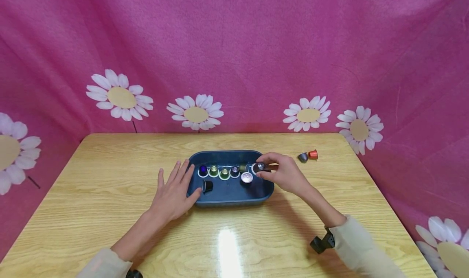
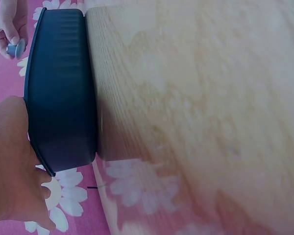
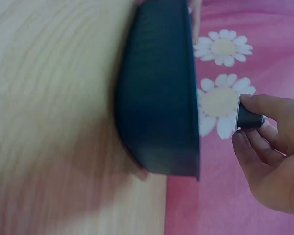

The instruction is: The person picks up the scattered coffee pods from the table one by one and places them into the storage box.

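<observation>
A dark coffee capsule (image 3: 250,116) is pinched between the thumb and fingers of my right hand (image 1: 287,174), over the right end of a dark blue tray (image 1: 234,203). My left hand (image 1: 172,196) lies with spread, straight fingers at the tray's left edge, thumb at the near corner. Inside the tray, a blue capsule (image 1: 203,171), two green ones and a purple capsule (image 1: 234,171) stand in a row. An olive capsule (image 1: 242,168) and a black capsule (image 1: 207,186) lie on their sides. Another capsule (image 1: 247,178) shows its pale foil lid.
A dark capsule (image 1: 303,157) and a red capsule (image 1: 313,154) lie on the wooden table (image 1: 110,180), right of and beyond the tray. A pink cloth (image 1: 234,58) with white daisies hangs behind the table and at its sides.
</observation>
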Tool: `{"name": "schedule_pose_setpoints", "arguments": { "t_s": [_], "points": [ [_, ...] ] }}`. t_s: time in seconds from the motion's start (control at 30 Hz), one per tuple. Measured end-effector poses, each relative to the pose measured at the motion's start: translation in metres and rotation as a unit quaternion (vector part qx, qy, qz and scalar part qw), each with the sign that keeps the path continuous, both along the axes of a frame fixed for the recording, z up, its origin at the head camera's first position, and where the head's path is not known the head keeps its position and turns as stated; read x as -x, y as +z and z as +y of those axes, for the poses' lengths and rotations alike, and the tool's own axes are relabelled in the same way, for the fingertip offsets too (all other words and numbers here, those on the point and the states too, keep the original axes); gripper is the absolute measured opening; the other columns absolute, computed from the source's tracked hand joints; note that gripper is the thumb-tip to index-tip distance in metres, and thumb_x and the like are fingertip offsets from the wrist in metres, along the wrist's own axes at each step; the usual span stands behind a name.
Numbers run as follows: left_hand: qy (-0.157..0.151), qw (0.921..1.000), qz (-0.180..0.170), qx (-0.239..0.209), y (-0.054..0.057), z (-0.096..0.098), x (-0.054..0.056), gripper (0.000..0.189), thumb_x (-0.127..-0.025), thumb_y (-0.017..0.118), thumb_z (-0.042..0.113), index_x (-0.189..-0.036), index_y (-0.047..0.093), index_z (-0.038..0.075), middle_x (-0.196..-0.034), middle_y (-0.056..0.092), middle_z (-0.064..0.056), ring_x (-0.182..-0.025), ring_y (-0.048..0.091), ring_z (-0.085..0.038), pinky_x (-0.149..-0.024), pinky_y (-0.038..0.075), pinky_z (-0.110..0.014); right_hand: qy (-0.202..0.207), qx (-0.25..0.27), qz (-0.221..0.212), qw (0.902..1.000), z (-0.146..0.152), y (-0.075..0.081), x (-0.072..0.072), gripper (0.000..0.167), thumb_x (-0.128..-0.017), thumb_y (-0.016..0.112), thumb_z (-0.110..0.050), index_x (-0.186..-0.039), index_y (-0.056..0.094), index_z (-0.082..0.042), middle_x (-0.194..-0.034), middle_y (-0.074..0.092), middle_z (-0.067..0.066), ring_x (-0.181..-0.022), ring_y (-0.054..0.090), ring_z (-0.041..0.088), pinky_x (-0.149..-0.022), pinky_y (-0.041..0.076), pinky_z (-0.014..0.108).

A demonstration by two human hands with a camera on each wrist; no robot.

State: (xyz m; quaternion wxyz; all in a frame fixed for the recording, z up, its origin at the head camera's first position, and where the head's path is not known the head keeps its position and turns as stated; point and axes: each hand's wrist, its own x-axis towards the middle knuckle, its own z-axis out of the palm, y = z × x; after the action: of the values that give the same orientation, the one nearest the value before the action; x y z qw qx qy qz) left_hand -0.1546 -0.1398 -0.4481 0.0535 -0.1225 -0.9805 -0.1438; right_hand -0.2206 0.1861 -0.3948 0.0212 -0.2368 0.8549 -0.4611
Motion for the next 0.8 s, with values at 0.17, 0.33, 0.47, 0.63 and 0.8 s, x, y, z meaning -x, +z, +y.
{"name": "schedule_pose_setpoints", "arguments": {
  "t_s": [0.17,0.33,0.47,0.63,0.8],
  "points": [
    [0.000,1.0000,-0.001,-0.002,0.001,0.001,0.000,0.077,-0.098,0.052,0.052,-0.155,0.034,0.003,-0.163,0.021,-0.017,-0.150,0.013,-0.036,-0.111,0.000,-0.069,0.018,-0.024,-0.002,0.9995,-0.014,-0.007,-0.006,0.027,-0.083,0.081,-0.007,-0.108,0.072,-0.006,-0.100,0.069,0.003,-0.093,0.067,0.019,-0.082,0.056,0.033],
    [0.003,1.0000,-0.004,-0.004,0.001,0.001,-0.001,0.077,-0.098,0.051,0.052,-0.155,0.034,0.003,-0.163,0.021,-0.017,-0.150,0.012,-0.035,-0.111,0.000,-0.069,0.018,-0.030,-0.007,0.9994,-0.027,-0.013,-0.009,0.026,-0.082,0.082,-0.008,-0.106,0.072,-0.009,-0.099,0.068,0.000,-0.092,0.068,0.018,-0.081,0.056,0.037],
    [0.002,1.0000,0.000,-0.002,0.000,0.000,-0.001,0.076,-0.098,0.051,0.052,-0.155,0.035,0.003,-0.163,0.022,-0.017,-0.150,0.014,-0.035,-0.111,0.002,-0.069,0.016,-0.024,-0.009,0.9995,-0.037,-0.020,-0.008,0.026,-0.081,0.083,-0.007,-0.104,0.072,-0.009,-0.098,0.068,0.000,-0.091,0.067,0.018,-0.083,0.056,0.038],
    [0.000,1.0000,0.002,-0.003,-0.001,0.000,-0.001,0.076,-0.098,0.052,0.052,-0.155,0.035,0.003,-0.163,0.022,-0.017,-0.150,0.014,-0.036,-0.111,0.001,-0.069,0.025,-0.017,-0.001,0.9995,-0.049,-0.027,-0.006,0.026,-0.080,0.083,-0.007,-0.104,0.072,-0.008,-0.096,0.069,0.000,-0.088,0.067,0.014,-0.080,0.056,0.030],
    [0.003,1.0000,0.000,-0.002,-0.001,0.001,-0.001,0.077,-0.098,0.052,0.052,-0.155,0.035,0.004,-0.163,0.022,-0.016,-0.150,0.014,-0.036,-0.111,0.001,-0.069,0.036,-0.032,0.007,0.9988,-0.062,-0.030,-0.006,0.026,-0.081,0.083,-0.008,-0.105,0.072,-0.009,-0.097,0.068,-0.001,-0.087,0.066,0.011,-0.081,0.056,0.029]
  ]
}}
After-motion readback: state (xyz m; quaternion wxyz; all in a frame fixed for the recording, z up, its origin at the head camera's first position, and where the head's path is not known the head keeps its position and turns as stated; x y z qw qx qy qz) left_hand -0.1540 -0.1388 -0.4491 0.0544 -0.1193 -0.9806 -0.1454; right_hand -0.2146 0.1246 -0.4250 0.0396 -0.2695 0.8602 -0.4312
